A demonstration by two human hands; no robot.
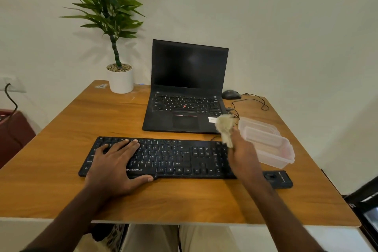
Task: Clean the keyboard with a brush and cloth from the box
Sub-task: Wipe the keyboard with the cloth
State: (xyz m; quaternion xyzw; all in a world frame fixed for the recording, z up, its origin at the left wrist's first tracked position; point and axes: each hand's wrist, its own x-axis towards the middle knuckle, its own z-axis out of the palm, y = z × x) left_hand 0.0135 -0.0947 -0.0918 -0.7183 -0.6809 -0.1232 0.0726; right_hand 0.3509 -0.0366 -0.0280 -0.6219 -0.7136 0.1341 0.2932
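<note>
I am seeing the right hand (pixel 243 157) gripping a crumpled pale cloth (pixel 225 128), fingers curled round it, above the black keyboard's (pixel 173 157) three-o'clock end. The left hand (pixel 116 161) is lying flat, fingers straight, pressing the nine-o'clock keys. The clear plastic box (pixel 272 145) is sitting just beside, at three o'clock.

Plant (pixel 106 6): upper left, in white pot (pixel 120 80) at table's far edge.
Laptop (pixel 186 88): centre, open, screen dark.
Mouse (pixel 231 94): right of laptop, corded.
Table (pixel 61 129): wooden top.
Black device (pixel 279 178): lower right.
</note>
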